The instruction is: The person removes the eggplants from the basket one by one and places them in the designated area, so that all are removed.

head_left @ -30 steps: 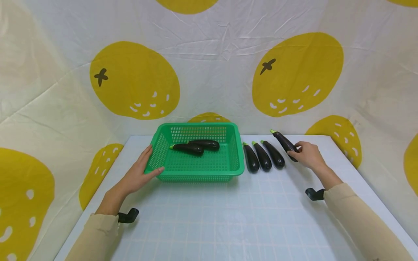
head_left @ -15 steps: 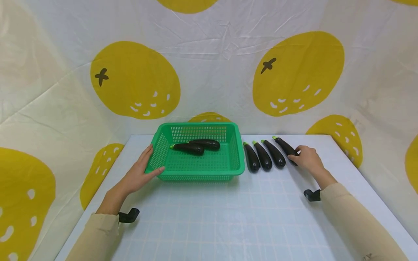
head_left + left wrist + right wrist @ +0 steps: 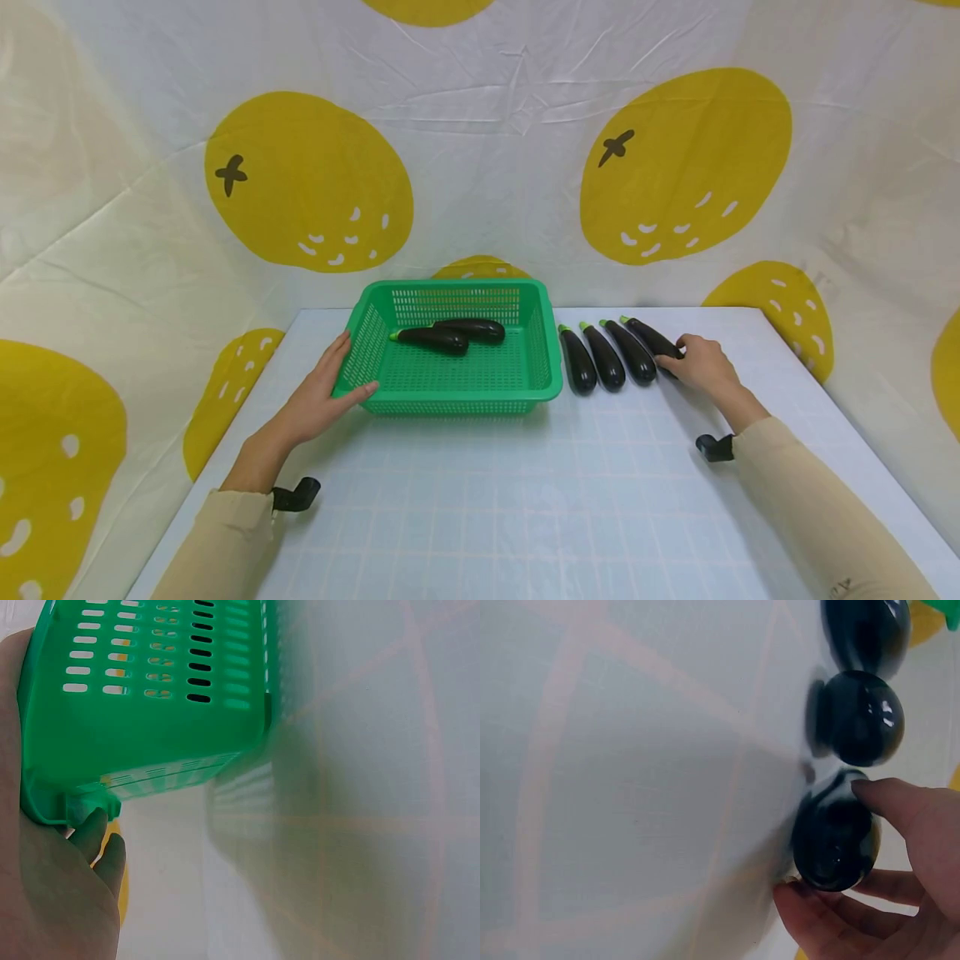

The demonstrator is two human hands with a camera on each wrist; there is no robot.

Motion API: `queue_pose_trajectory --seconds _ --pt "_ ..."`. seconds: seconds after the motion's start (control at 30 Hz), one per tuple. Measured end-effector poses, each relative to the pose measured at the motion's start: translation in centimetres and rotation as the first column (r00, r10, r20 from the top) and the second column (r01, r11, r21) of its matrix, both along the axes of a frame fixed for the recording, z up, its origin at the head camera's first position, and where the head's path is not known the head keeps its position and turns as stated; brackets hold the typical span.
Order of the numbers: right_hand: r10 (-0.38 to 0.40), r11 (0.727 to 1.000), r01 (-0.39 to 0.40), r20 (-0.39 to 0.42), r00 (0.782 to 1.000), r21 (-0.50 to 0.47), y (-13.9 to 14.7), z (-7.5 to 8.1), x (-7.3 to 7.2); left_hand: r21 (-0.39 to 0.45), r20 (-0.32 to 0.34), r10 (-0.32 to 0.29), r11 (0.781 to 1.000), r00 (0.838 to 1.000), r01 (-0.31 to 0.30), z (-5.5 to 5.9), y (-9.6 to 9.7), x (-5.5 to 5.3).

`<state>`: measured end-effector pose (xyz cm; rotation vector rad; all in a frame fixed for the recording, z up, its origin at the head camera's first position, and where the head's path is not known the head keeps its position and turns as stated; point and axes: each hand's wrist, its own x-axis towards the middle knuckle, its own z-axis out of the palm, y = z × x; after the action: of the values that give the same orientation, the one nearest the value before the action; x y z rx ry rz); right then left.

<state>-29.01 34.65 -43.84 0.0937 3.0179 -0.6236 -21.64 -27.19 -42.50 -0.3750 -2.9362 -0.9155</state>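
Note:
A green plastic basket [image 3: 457, 398] with slotted sides stands on the table, with two dark eggplants [image 3: 431, 340] lying in it. My left hand [image 3: 311, 404] holds its near left corner, thumb over the front rim; in the left wrist view the fingertips [image 3: 111, 859] bend under the rim. My right hand [image 3: 703, 367] grips the rounded end of an eggplant [image 3: 647, 335] at the right end of a row. Thumb and fingers lie on opposite sides of that eggplant [image 3: 836, 844] in the right wrist view. Its green stem points to the back.
Three more eggplants [image 3: 603, 358] lie side by side, stems to the back, between the basket and my right hand. The table [image 3: 480, 500] wears a pale checked cover. A white cloth [image 3: 495, 167] printed with yellow fruit hangs behind and at both sides.
My right hand has lowered the eggplant to the table and shifted it left, close beside the other three. My left hand stays at the basket corner.

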Motion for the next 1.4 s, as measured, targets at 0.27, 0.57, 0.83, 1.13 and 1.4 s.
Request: queue_pose_trajectory --seconds 0.27,0.57,0.83,1.13,1.4 --pt "0.006 1.000 -0.007 0.006 1.000 0.018 0.0 0.9 0.7 0.013 0.011 -0.001 1.000 1.000 0.001 0.0 0.0 0.2" --pt "0.033 0.999 -0.033 0.006 0.999 0.021 0.2 2.3 1.3 0.001 0.006 -0.004 1.000 1.000 0.004 0.2 0.2 0.1" --pt "0.134 0.988 -0.129 -0.061 0.989 0.084 -0.8 4.1 1.7 0.011 0.007 -0.015 1.000 1.000 0.015 0.2 0.1 0.1" --pt "0.283 0.959 -0.279 -0.131 0.950 0.048 -4.2 6.5 2.2 0.013 -0.001 -0.014 1.000 1.000 0.014 0.0 -0.1 0.1" --pt "0.468 0.878 -0.479 -0.211 0.858 -0.001 -7.3 7.8 2.7 0.025 0.005 -0.004 1.000 1.000 0.004 -0.1 0.0 0.0"
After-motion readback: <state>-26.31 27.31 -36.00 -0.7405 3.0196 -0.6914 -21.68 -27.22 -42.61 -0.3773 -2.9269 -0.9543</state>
